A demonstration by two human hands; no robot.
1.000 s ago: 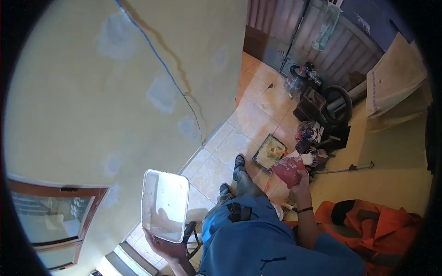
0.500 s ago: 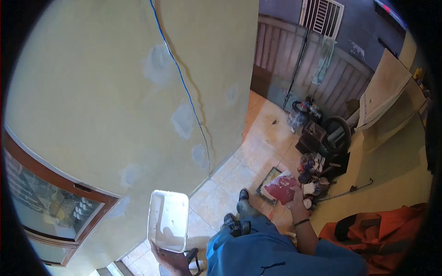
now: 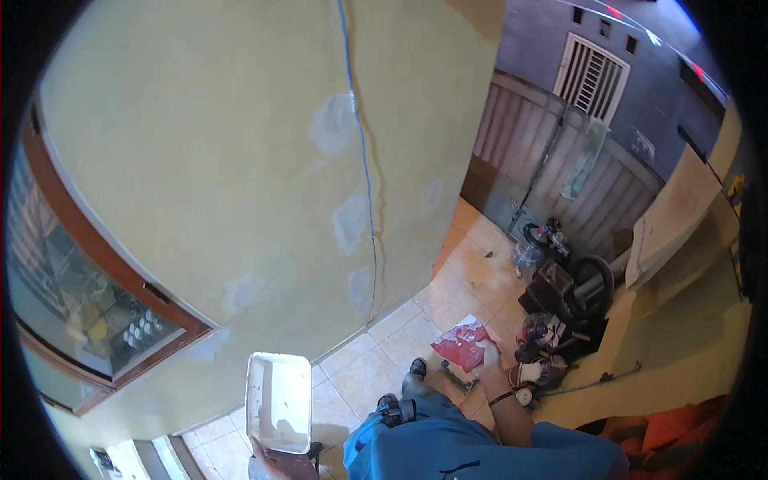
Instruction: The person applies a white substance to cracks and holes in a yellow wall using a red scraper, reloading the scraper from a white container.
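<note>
My left hand (image 3: 276, 462) grips the lower end of a white rectangular plastic tub (image 3: 278, 400). The tub is tilted so its inside shows, with whitish residue on its walls. Ahead of my body, my right hand (image 3: 487, 357) is closed on a flat red piece (image 3: 462, 342) smeared with white; whether it is a spreader or a stiff sheet, I cannot tell. To my left stands a yellowish wall (image 3: 264, 176) with pale filler patches (image 3: 350, 224). Neither hand touches the wall.
A blue cable (image 3: 366, 172) hangs down the wall. At left is a brown-framed window (image 3: 180, 316). Buckets, a black round tub (image 3: 592, 288) and other clutter line the right side of the tiled floor (image 3: 408, 340). A corrugated gate (image 3: 524, 132) stands beyond.
My view has turned, so the wall and cable sit farther right. My right hand has moved the red piece leftward, away from the clutter. The tub stays in my left hand.
</note>
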